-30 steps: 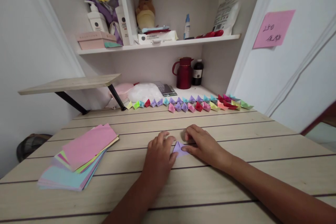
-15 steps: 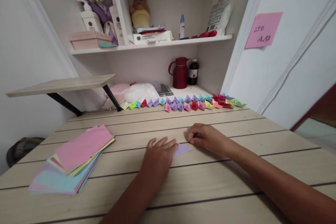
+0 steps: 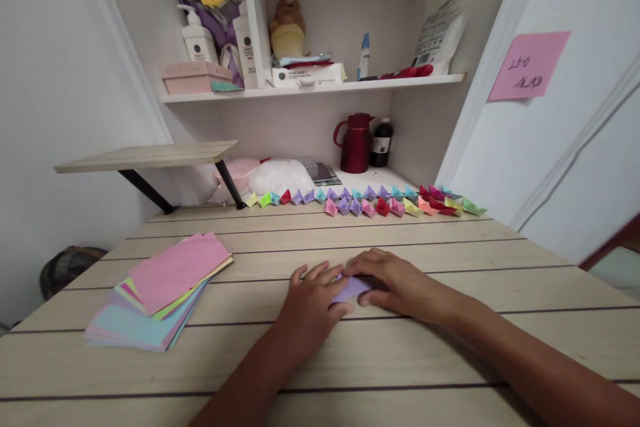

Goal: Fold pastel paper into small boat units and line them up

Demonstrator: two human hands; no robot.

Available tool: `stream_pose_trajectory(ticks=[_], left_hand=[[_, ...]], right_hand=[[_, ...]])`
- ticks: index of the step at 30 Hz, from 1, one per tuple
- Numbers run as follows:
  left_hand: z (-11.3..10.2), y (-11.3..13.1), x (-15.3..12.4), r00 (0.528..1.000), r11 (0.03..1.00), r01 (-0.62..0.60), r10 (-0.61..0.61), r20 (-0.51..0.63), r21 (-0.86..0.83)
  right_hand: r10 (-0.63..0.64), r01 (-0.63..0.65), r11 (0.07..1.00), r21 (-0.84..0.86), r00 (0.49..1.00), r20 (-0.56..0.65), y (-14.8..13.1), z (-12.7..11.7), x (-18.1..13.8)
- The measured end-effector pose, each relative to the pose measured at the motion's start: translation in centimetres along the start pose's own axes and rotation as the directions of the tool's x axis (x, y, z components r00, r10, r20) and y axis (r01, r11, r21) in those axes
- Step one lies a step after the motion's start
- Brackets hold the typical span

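Note:
A small folded purple paper lies on the wooden table, pinned between both hands. My left hand rests on its left part, fingers bent and pressing down. My right hand covers its right end, with fingers and thumb pinched on the paper's edge. Most of the paper is hidden under the fingers.
A fanned stack of coloured paper sheets lies at the left. Several small folded paper boats stand in rows along the table's far edge. Behind them are a red jug, a dark bottle and a raised wooden shelf.
My right hand came back onto the purple paper from just beside it, and both hands have closed in over the paper. The camera view shifted slightly.

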State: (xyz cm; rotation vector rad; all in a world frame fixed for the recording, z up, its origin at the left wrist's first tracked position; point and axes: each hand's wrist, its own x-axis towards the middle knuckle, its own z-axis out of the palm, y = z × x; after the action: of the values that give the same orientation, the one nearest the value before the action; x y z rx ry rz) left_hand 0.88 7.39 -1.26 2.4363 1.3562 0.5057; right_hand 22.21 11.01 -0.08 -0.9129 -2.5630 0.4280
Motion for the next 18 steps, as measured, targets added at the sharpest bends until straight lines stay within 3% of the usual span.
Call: stream_pose_trajectory(ticks=[7,12,18], left_hand=[[-0.1,-1.2,0.2,0.992,0.997,-0.069,0.064,-0.106,-0.038],[-0.2,-1.2,0.6,0.991,0.997,-0.066,0.061,-0.12,-0.041],[-0.2,-1.2,0.9,0.989,0.997,-0.045,0.037,-0.141,-0.057]], right_hand=[[-0.03,0.027,0.993,-0.118,0.999,-0.024,-0.2,0.2,0.0],[-0.046,0.046,0.986,-0.161,0.999,0.002,-0.7,0.0,0.1],[-0.093,0.071,0.934,-0.35,0.995,-0.046,-1.7,0.9,0.6]])
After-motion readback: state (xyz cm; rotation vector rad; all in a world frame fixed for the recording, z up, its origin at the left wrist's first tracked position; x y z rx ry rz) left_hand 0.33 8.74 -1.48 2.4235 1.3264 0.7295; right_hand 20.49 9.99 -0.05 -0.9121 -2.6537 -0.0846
